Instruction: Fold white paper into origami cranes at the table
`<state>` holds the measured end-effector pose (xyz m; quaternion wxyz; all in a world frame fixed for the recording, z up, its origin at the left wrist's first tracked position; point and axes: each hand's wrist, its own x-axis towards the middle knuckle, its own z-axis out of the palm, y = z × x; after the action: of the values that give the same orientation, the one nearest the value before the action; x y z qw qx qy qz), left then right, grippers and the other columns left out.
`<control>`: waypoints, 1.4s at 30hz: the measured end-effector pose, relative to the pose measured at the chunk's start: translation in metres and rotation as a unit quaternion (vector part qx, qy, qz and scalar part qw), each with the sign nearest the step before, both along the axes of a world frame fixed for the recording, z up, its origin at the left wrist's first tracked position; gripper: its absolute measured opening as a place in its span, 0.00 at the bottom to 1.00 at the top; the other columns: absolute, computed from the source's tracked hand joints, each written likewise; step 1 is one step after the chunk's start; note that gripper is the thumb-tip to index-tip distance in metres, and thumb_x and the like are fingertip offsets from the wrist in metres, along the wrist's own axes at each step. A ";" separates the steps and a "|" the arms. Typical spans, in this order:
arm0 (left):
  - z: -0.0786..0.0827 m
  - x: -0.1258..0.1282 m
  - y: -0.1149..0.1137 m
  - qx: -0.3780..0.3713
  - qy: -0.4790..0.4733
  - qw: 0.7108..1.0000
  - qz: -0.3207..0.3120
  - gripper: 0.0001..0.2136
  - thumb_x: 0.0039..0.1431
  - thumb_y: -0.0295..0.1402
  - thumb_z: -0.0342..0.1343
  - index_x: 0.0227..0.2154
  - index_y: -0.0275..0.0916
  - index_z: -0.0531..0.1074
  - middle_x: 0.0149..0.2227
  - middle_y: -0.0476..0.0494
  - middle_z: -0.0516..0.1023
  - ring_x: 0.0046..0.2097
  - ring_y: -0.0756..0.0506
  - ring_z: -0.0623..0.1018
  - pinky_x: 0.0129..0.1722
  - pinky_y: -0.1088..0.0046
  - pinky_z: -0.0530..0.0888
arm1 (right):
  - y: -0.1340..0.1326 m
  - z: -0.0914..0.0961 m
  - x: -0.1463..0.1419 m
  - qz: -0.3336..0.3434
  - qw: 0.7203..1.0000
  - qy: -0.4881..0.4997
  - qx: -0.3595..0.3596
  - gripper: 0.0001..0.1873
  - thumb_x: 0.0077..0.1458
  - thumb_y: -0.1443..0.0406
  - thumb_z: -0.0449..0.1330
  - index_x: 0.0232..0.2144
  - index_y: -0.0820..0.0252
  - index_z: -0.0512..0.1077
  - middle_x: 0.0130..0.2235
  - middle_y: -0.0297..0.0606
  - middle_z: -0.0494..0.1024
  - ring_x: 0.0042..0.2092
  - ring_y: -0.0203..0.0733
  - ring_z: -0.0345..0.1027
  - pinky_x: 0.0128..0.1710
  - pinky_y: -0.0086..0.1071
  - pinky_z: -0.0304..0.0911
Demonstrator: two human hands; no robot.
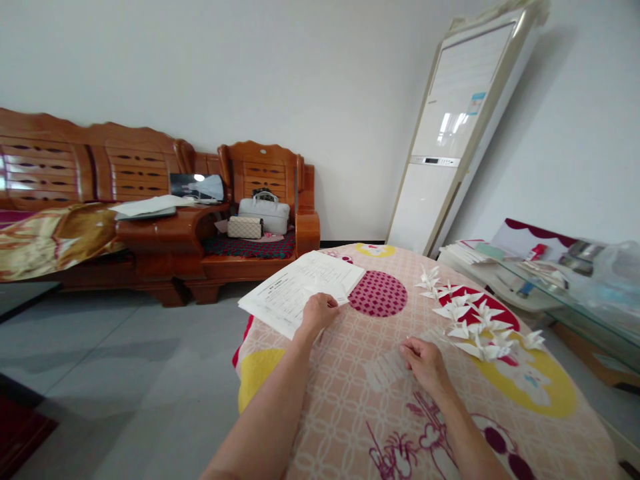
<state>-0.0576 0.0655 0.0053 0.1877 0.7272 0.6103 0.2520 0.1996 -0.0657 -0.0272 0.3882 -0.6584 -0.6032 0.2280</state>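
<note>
A stack of printed paper sheets point(280, 293) lies at the left side of the round table. Over its right edge is my left hand point(319, 313), its fingers pinched on a small piece of white paper point(327, 288) that blends into the sheets behind. My right hand point(424, 362) hovers low above the patterned tablecloth point(350, 400), thumb and fingertips pressed together. Whatever lies between those fingertips is too small to tell. To the right of that hand stand several white folded paper cranes point(483, 320), grouped near the table's right edge.
Behind the table stands a tall white air conditioner point(425, 193). A glass-topped side table point(560, 293) with papers and a plastic bag borders the right. At the left are a wooden sofa point(135, 173) and a wooden armchair point(265, 173) holding a grey handbag point(273, 215).
</note>
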 end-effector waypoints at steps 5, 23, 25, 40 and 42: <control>0.000 -0.008 0.004 -0.013 -0.009 0.999 -0.034 0.11 0.45 0.31 0.62 0.34 0.37 0.80 0.33 0.44 0.81 0.35 0.47 0.78 0.35 0.75 0.70 | -0.001 0.002 -0.001 0.002 1.000 -0.013 0.013 0.14 0.51 0.59 0.53 0.19 0.59 0.68 0.17 0.30 0.66 0.21 0.36 0.59 0.22 0.28 0.53; 0.005 -0.004 -0.005 0.010 0.034 0.999 -0.033 0.14 0.46 0.26 0.59 0.39 0.37 0.78 0.35 0.43 0.79 0.37 0.46 0.77 0.38 0.75 0.70 | 0.000 0.001 0.000 0.004 1.000 -0.024 -0.009 0.15 0.52 0.57 0.52 0.21 0.60 0.70 0.18 0.32 0.67 0.22 0.37 0.60 0.23 0.28 0.53; 0.004 -0.004 -0.003 0.010 0.032 0.999 -0.034 0.14 0.46 0.25 0.58 0.38 0.37 0.78 0.34 0.43 0.80 0.37 0.46 0.77 0.38 0.75 0.70 | 0.001 0.000 0.001 0.001 1.000 -0.022 -0.014 0.15 0.52 0.58 0.51 0.22 0.61 0.71 0.18 0.32 0.67 0.22 0.37 0.60 0.23 0.28 0.53; -0.001 -0.001 -0.003 0.019 0.026 0.999 -0.028 0.12 0.50 0.26 0.57 0.39 0.36 0.77 0.36 0.42 0.79 0.38 0.46 0.77 0.39 0.74 0.70 | 0.001 -0.001 0.000 0.006 1.000 -0.016 0.000 0.14 0.52 0.59 0.52 0.20 0.59 0.67 0.18 0.32 0.67 0.21 0.36 0.59 0.22 0.27 0.51; -0.002 0.002 -0.005 0.025 0.033 0.999 -0.025 0.13 0.48 0.27 0.59 0.40 0.37 0.76 0.40 0.42 0.78 0.41 0.45 0.76 0.41 0.73 0.70 | 0.001 -0.002 0.001 0.007 1.000 -0.018 0.002 0.14 0.52 0.59 0.52 0.19 0.59 0.66 0.18 0.31 0.66 0.21 0.36 0.58 0.22 0.27 0.51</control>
<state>-0.0551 0.0605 0.0033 0.1557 0.7542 0.5917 0.2385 0.2002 -0.0650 -0.0288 0.3768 -0.6577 -0.6148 0.2178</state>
